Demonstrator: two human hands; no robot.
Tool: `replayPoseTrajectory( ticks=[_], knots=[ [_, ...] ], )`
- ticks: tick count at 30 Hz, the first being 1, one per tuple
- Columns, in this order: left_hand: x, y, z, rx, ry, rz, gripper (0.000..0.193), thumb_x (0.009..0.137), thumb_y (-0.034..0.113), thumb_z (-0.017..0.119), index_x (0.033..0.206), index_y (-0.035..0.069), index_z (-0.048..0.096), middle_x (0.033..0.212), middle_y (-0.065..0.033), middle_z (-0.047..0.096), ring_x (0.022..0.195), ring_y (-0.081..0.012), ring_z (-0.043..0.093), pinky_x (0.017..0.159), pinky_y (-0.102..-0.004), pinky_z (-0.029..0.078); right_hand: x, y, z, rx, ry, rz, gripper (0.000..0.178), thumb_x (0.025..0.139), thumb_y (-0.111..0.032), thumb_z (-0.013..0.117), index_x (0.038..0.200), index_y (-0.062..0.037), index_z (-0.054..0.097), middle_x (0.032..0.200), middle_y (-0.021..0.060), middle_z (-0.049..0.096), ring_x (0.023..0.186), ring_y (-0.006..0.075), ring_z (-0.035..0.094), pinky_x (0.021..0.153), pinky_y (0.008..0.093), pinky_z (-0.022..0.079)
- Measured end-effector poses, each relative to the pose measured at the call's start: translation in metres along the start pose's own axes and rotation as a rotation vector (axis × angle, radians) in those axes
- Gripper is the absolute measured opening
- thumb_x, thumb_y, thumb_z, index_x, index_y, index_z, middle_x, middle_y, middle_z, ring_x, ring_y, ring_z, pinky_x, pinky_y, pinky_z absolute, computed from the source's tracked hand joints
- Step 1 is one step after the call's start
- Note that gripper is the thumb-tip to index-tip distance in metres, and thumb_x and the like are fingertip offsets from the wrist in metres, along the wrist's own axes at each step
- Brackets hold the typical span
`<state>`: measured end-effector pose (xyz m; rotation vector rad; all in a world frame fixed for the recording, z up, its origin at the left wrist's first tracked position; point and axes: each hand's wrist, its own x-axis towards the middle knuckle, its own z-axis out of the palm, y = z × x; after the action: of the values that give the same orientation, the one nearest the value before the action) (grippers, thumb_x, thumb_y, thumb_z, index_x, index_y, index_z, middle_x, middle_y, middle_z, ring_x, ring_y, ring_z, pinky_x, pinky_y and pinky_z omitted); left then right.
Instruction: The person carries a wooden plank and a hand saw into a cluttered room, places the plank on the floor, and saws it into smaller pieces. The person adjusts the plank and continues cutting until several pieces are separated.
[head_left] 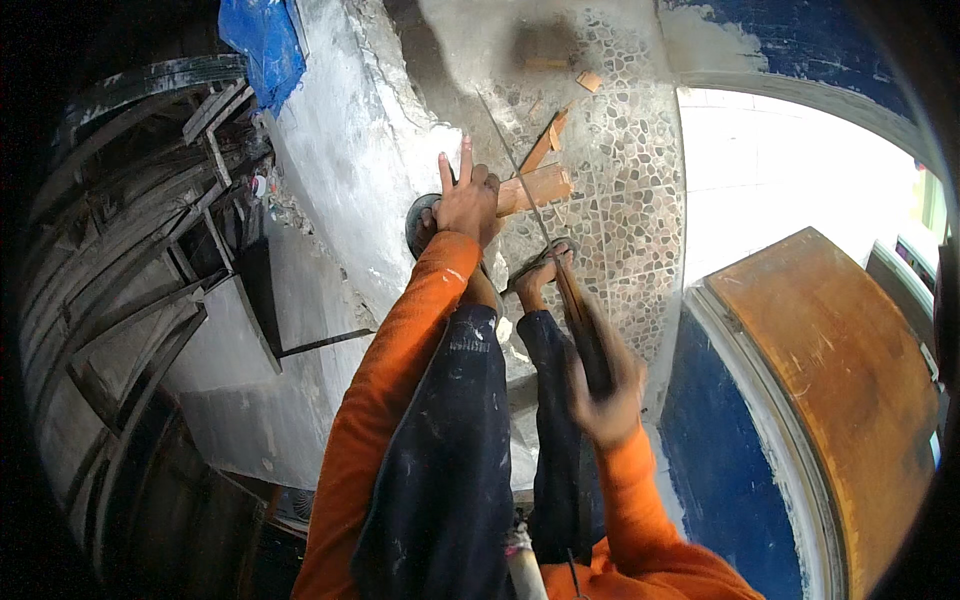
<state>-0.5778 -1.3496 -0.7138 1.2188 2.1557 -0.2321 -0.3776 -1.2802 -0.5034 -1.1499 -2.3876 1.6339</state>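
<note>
My right hand [608, 395], blurred by motion, is closed around the handle of a handsaw [590, 330]. Its long thin blade, seen nearly edge-on, points up and away and crosses a short wooden board [540, 190]. On the board's left end rests my left hand [466, 208], holding it down with two fingers stretched out and the others curled. That end of the board is hidden under the hand. My left foot in a dark sandal is partly covered by the hand, while my right foot [542, 275] stands just below the board.
Split wood pieces [548, 140] and a small offcut [589, 81] lie on the pebble-patterned floor [625, 210]. At left is a rough whitish concrete ledge [340, 170] with a blue sheet [262, 50]. A brown wooden panel [830, 390] stands at right, beside a blue wall [720, 450].
</note>
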Motion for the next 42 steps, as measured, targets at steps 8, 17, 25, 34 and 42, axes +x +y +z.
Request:
replayPoseTrajectory(
  ticks=[8,17,25,34,42],
  knots=[
    [-0.003,-0.018,0.024,0.032,0.096,-0.027,0.059,0.072,0.032,0.078,0.121,0.003,0.062,0.134,-0.0128,0.051,0.150,-0.0385,0.004,0.117,-0.0653,0.008,-0.016,-0.002,0.005,-0.036,0.012,0.020,0.055,0.082,0.000,0.062,0.136,0.0031,0.052,0.118,0.0265,0.066,0.105,0.0295,0.069,0.089,0.0348,0.054],
    [0.000,-0.003,-0.005,-0.098,0.050,-0.005,0.046,0.073,0.021,0.076,0.115,0.004,0.065,0.133,-0.0151,0.052,0.150,-0.0385,0.007,0.118,-0.0637,0.004,0.077,0.045,0.060,0.004,0.132,-0.152,0.051,0.083,-0.005,0.066,0.132,0.0012,0.055,0.107,0.0229,0.070,0.097,0.0285,0.072,0.081,0.0351,0.056],
    [-0.005,-0.005,-0.002,0.077,-0.002,-0.011,0.054,0.073,0.029,0.078,0.120,0.005,0.063,0.134,-0.0130,0.051,0.150,-0.0389,0.007,0.117,-0.0655,0.009,-0.063,-0.006,-0.009,-0.076,0.010,0.047,0.056,0.082,-0.002,0.062,0.135,0.0090,0.050,0.122,0.0284,0.063,0.111,0.0295,0.067,0.090,0.0331,0.053],
    [-0.002,-0.007,0.009,0.020,0.035,-0.024,0.054,0.071,0.027,0.079,0.118,0.004,0.063,0.133,-0.0144,0.051,0.150,-0.0384,0.007,0.117,-0.0655,0.010,0.033,0.022,0.040,0.038,0.070,0.053,0.052,0.083,-0.004,0.063,0.133,0.0041,0.054,0.113,0.0248,0.068,0.096,0.0276,0.072,0.081,0.0347,0.056],
    [-0.003,-0.007,0.005,0.101,0.023,-0.006,0.052,0.069,0.023,0.079,0.116,0.004,0.064,0.132,-0.0142,0.052,0.150,-0.0385,0.008,0.116,-0.0663,0.011,-0.013,0.027,0.034,0.023,0.106,0.017,0.053,0.083,-0.004,0.064,0.134,0.0031,0.054,0.117,0.0250,0.067,0.102,0.0280,0.071,0.083,0.0334,0.056]
  ],
)
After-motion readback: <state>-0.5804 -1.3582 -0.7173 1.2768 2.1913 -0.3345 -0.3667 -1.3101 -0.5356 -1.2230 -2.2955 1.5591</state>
